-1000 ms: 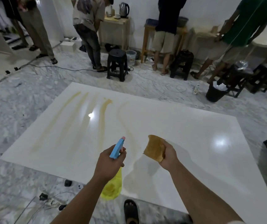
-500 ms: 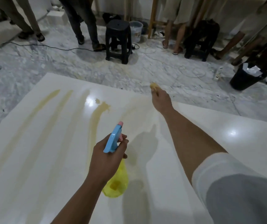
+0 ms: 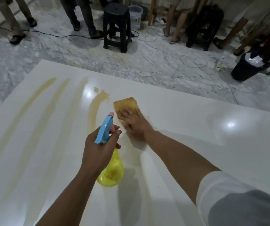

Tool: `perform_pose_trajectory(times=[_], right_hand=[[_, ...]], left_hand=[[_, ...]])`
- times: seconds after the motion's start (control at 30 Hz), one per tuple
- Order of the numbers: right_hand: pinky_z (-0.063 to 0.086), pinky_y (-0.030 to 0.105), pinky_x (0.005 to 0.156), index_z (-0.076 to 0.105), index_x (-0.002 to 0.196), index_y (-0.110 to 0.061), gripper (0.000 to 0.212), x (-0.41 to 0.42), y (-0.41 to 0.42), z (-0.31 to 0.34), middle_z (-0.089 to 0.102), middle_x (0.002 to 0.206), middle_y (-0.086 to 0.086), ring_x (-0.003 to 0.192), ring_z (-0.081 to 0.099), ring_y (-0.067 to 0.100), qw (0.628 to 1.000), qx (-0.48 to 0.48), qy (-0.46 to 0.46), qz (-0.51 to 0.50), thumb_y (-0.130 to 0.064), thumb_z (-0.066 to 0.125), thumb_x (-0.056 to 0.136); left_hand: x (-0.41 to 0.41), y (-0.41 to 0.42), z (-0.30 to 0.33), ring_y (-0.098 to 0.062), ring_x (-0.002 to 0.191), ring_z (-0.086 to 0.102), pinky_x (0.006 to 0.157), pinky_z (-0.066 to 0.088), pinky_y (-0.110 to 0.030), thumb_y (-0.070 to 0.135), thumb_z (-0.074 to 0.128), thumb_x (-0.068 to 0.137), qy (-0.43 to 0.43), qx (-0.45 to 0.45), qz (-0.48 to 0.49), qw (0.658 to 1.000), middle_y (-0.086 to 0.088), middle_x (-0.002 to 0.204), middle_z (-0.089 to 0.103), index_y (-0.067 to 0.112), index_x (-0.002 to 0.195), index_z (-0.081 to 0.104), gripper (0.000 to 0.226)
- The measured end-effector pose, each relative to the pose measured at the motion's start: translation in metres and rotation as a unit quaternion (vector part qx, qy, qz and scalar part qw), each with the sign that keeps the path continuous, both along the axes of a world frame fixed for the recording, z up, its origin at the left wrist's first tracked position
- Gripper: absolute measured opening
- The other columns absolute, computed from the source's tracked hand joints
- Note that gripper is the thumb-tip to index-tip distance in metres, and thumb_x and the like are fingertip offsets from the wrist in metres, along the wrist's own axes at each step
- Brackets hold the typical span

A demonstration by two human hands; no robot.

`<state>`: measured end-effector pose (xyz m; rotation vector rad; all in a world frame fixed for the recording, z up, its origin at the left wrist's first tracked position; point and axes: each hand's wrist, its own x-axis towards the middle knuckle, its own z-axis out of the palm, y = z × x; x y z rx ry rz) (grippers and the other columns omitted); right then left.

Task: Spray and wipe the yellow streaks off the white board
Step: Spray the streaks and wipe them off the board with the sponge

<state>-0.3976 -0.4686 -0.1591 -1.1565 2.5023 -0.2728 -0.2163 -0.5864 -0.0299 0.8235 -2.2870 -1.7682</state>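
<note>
A large white board [image 3: 196, 128] lies flat on the marble floor. Several long yellow streaks [image 3: 39, 108] run down its left half, the rightmost one [image 3: 95, 105] ending in a blot near the far edge. My left hand [image 3: 98, 149] grips a spray bottle [image 3: 109, 170] with a blue trigger head and yellow body, held above the board. My right hand [image 3: 134, 123] presses flat on a tan cloth [image 3: 126, 105], which lies on the board just right of that blotted streak.
Beyond the board's far edge stand a black stool [image 3: 116, 25], a clear bucket [image 3: 135, 15], a black bin [image 3: 245, 67] and the legs of several people. Cables [image 3: 193, 62] trail over the marble floor there.
My right hand has drawn the cloth back from the board's far edge toward me, and it now lies flat. The view has tilted down and closer. The bottle stays held.
</note>
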Motion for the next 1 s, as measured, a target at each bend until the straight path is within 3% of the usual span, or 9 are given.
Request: perform_pose_trajectory(times=[0.13, 0.23, 0.3, 0.37, 0.53, 0.77, 0.87, 1.0], right_hand=[[-0.004, 0.050, 0.128, 0.027, 0.161, -0.026, 0.066, 0.074, 0.021, 0.003, 0.016, 0.171, -0.005, 0.159, 0.001, 0.017, 0.999, -0.032, 0.011, 0.001, -0.043, 0.012, 0.099], [-0.004, 0.046, 0.128, 0.031, 0.159, -0.025, 0.057, 0.124, 0.041, 0.004, 0.020, 0.170, -0.006, 0.159, 0.004, 0.015, 0.999, -0.047, 0.018, 0.008, -0.039, 0.021, 0.105], [0.002, 0.047, 0.129, 0.041, 0.156, -0.022, 0.053, 0.162, 0.063, 0.001, 0.029, 0.167, -0.004, 0.158, 0.014, 0.017, 0.996, -0.092, 0.020, 0.007, -0.036, 0.028, 0.106], [0.008, 0.049, 0.128, 0.046, 0.153, -0.021, 0.054, 0.193, 0.089, -0.002, 0.035, 0.164, -0.003, 0.157, 0.020, 0.018, 0.992, -0.122, 0.014, -0.006, -0.039, 0.028, 0.105], [0.011, 0.052, 0.128, 0.037, 0.157, -0.021, 0.056, 0.285, 0.143, 0.001, 0.031, 0.166, 0.000, 0.158, 0.015, 0.021, 0.993, -0.098, 0.030, -0.054, -0.039, 0.025, 0.105], [0.015, 0.052, 0.126, 0.036, 0.158, -0.024, 0.051, 0.439, 0.184, -0.002, 0.022, 0.169, -0.008, 0.158, 0.008, 0.011, 0.979, -0.132, 0.036, -0.149, -0.032, 0.036, 0.108], [0.011, 0.050, 0.127, 0.032, 0.159, -0.025, 0.052, 0.480, 0.195, 0.001, 0.018, 0.170, -0.011, 0.159, 0.007, 0.012, 0.980, -0.126, 0.034, -0.152, -0.033, 0.035, 0.107], [0.003, 0.045, 0.128, 0.030, 0.159, -0.027, 0.053, 0.503, 0.206, 0.006, 0.015, 0.170, -0.012, 0.159, 0.005, 0.012, 0.984, -0.103, 0.010, -0.148, -0.031, 0.035, 0.107]], left_hand=[[0.048, 0.010, 0.012, -0.017, 0.074, 0.081, 0.077, 0.065, -0.064, 0.038, 0.069, 0.088, 0.006, 0.004, -0.021, 1.000, 0.004, 0.093, 0.080, 0.020, 0.102, 0.072, 0.024], [0.088, 0.017, 0.012, -0.015, 0.077, 0.081, 0.077, 0.066, -0.063, 0.033, 0.069, 0.089, 0.016, 0.017, -0.036, 0.999, 0.009, 0.091, 0.078, 0.021, 0.100, 0.072, 0.017], [0.121, 0.022, 0.012, -0.017, 0.080, 0.081, 0.077, 0.067, -0.061, 0.027, 0.071, 0.093, 0.030, 0.014, -0.052, 0.998, -0.001, 0.094, 0.078, 0.026, 0.098, 0.072, 0.005], [0.149, 0.026, 0.011, -0.018, 0.081, 0.080, 0.077, 0.068, -0.056, 0.018, 0.072, 0.099, 0.036, 0.007, -0.057, 0.998, 0.000, 0.096, 0.079, 0.030, 0.097, 0.072, 0.012], [0.214, 0.042, 0.018, -0.017, 0.083, 0.080, 0.079, 0.069, -0.054, 0.014, 0.071, 0.101, 0.019, 0.022, -0.063, 0.998, 0.001, 0.102, 0.079, 0.026, 0.099, 0.072, 0.012], [0.265, 0.062, 0.029, -0.020, 0.074, 0.080, 0.084, 0.066, -0.058, 0.014, 0.071, 0.101, 0.001, 0.041, -0.085, 0.996, -0.003, 0.107, 0.080, 0.026, 0.098, 0.071, 0.012], [0.275, 0.068, 0.033, -0.017, 0.063, 0.079, 0.086, 0.064, -0.056, 0.019, 0.071, 0.102, -0.011, 0.027, -0.090, 0.996, -0.003, 0.105, 0.080, 0.033, 0.094, 0.069, 0.016], [0.283, 0.070, 0.043, -0.016, 0.067, 0.079, 0.086, 0.066, -0.058, 0.020, 0.071, 0.101, 0.007, 0.039, -0.088, 0.995, -0.002, 0.105, 0.080, 0.048, 0.098, 0.068, 0.029]])
